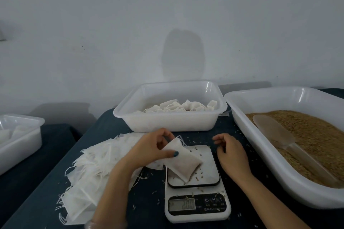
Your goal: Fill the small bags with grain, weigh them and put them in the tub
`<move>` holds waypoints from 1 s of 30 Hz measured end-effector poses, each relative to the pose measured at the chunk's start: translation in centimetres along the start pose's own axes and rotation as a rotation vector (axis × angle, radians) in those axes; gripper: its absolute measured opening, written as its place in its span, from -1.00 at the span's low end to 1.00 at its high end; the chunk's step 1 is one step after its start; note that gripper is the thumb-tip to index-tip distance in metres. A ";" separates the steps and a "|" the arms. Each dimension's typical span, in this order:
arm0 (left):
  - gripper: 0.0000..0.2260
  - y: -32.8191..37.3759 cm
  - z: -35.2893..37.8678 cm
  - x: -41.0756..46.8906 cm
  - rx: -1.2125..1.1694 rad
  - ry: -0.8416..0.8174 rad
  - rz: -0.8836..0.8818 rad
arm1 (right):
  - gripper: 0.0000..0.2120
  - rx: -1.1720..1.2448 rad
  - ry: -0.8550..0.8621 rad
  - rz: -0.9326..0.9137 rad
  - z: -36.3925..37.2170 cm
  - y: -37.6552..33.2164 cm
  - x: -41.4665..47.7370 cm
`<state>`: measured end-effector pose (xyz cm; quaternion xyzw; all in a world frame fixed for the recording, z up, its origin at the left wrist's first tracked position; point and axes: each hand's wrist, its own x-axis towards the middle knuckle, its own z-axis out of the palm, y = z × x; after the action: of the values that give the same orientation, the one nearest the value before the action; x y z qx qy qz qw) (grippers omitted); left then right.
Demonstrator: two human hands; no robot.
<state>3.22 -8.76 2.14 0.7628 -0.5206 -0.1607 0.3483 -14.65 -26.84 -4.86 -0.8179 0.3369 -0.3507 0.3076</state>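
A filled small white bag (183, 163) lies on the platform of the digital scale (210, 171), its display lit. My left hand (150, 147) pinches the bag's upper end between thumb and fingers. My right hand (228, 149) hovers just right of the scale, fingers loosely curled, holding nothing. Behind the scale stands a white tub (167, 122) with several filled bags in it. A large white tray (260, 147) on the right holds brown grain (316, 135) and a translucent plastic scoop (275, 132).
A heap of empty white drawstring bags (93, 173) lies left of the scale on the dark blue cloth (145, 199). Loose grains are scattered over cloth and scale. Another white tub (20, 141) sits on a separate table at far left. A pale wall rises behind.
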 end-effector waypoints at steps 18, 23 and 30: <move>-0.78 -0.9 -4.6 2.4 -0.319 0.757 0.022 | -0.67 -0.007 -0.014 -0.004 0.2 -0.1 0.2; -0.69 0.3 -7.6 7.8 -0.302 0.810 -0.030 | -0.67 -0.003 -0.020 0.013 0.4 0.0 0.4; -0.75 -1.2 -10.6 13.0 0.049 0.638 -0.264 | -0.67 -0.040 -0.029 0.015 0.5 0.0 0.4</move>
<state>15.77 -16.43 10.26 0.8436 -0.2860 0.0545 0.4513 -14.05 -27.05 -4.96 -0.8263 0.3457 -0.3296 0.2986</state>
